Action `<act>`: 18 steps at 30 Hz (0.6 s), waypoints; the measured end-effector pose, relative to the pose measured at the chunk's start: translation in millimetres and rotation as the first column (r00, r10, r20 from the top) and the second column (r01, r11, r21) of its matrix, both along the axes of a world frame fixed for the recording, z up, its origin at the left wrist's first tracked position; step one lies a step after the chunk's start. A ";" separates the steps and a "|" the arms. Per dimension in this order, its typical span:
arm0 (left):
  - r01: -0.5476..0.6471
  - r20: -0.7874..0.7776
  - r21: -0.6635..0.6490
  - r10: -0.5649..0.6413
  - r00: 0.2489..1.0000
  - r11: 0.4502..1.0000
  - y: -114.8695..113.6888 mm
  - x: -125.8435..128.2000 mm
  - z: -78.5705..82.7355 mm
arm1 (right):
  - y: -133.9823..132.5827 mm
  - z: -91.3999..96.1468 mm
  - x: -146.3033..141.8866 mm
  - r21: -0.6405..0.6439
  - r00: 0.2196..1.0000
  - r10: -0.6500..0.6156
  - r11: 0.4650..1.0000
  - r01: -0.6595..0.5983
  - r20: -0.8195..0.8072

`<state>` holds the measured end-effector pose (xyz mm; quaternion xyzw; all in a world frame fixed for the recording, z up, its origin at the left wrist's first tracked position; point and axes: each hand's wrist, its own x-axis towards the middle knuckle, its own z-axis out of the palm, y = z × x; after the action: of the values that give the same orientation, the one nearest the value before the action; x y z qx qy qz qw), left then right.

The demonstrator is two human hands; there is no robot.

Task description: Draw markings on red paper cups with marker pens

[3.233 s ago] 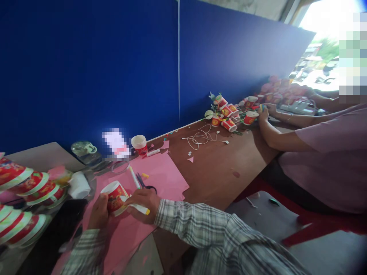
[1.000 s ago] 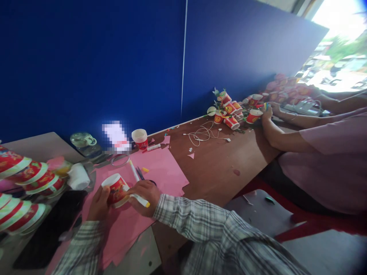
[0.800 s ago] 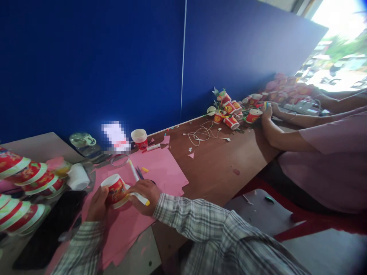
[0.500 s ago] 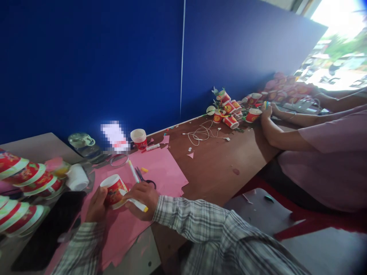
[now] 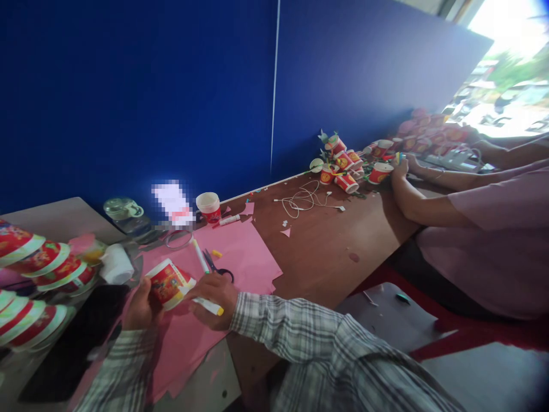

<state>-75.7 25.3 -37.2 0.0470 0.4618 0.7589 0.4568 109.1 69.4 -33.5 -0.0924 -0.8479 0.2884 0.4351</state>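
Observation:
My left hand (image 5: 141, 306) grips a red and white paper cup (image 5: 165, 284), tilted over on its side above a pink paper sheet (image 5: 242, 257). My right hand (image 5: 214, 297) is closed round a white glue stick with a yellow end (image 5: 209, 307), its fingertips against the cup's base. Black-handled scissors (image 5: 217, 268) and a white marker (image 5: 199, 256) lie on the pink sheet just beyond my right hand.
Stacks of red paper cups (image 5: 34, 274) lie at the left beside a white cup (image 5: 115, 264). A single cup (image 5: 209, 207), a glass jar (image 5: 124, 213) and a white cable (image 5: 302, 201) sit further back. A person in purple (image 5: 484, 240) handles cups (image 5: 343, 166) at the right.
My left hand has tipped the cup further onto its side, rim turned toward the left. My right hand stayed at the cup's base with the glue stick.

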 end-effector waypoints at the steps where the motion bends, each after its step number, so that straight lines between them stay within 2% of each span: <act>1: 0.005 0.045 -0.020 -0.004 0.999 1.000 -0.1 -0.3 1.9 | 0.2 -1.3 -0.7 0.017 1.000 0.025 1.000 -0.025 -0.001; 4: -0.026 0.063 -0.110 0.034 0.997 0.994 -0.6 3.0 11.6 | 0.8 -3.6 -1.9 0.050 0.993 0.116 0.992 -0.116 -0.012; 6: -0.094 -0.008 -0.136 0.094 0.996 0.986 -0.9 8.3 20.3 | 1.0 -2.9 -1.2 0.051 0.986 0.164 0.985 -0.162 -0.027; 8: -0.095 -0.032 -0.142 0.091 0.995 0.985 -1.4 13.9 28.6 | 1.1 -1.2 0.2 0.049 0.985 0.170 0.985 -0.168 -0.039; 11: -0.054 0.047 -0.164 0.063 0.997 0.985 -2.2 18.7 36.2 | 1.8 0.9 1.8 0.039 0.991 0.124 0.992 -0.123 -0.047; 14: -0.062 0.094 -0.132 0.075 0.993 0.989 -2.3 17.7 33.2 | 2.0 0.2 1.5 0.030 0.989 0.137 0.990 -0.135 -0.055; 18: -0.098 -0.046 -0.121 0.093 0.995 0.988 -0.6 12.4 18.2 | 1.0 -3.2 -0.6 0.024 0.975 0.216 0.976 -0.215 -0.047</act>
<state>-63.3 24.7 -19.0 0.0118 0.5185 0.7489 0.4125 108.5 70.4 -36.7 0.0115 -0.8446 0.3281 0.4229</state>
